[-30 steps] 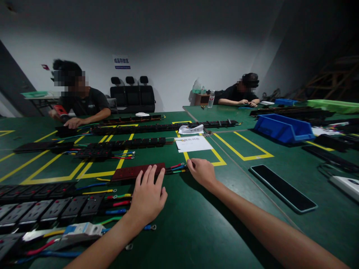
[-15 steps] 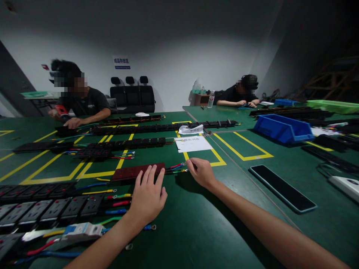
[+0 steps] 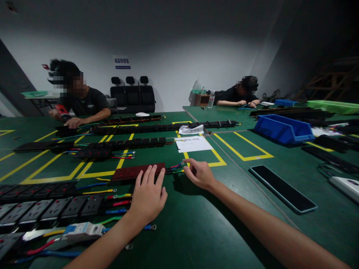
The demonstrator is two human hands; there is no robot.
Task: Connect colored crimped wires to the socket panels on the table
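My left hand (image 3: pixel 148 194) rests with spread fingers over the right half of a dark red socket strip (image 3: pixel 126 172). Red, blue and yellow-green wires with ring terminals (image 3: pixel 177 166) come out of the strip's right end. Right at those terminals is my right hand (image 3: pixel 200 173), its index finger and thumb apart on either side of the wire tips. Whether a fingertip touches a terminal I cannot tell. Left of my left forearm lie rows of black socket modules (image 3: pixel 53 209) with coloured leads.
Farther back lie black socket strips (image 3: pixel 146 142) and a white paper (image 3: pixel 194 144). To the right are a phone (image 3: pixel 282 188) and a blue bin (image 3: pixel 283 129). One co-worker (image 3: pixel 89 101) holds a red tool at the left; another (image 3: pixel 235 95) sits at the far right.
My right hand's closed fingers have parted, the index finger now stretched toward the terminals. The wire ends have shifted slightly left. My left hand stays on the red strip.
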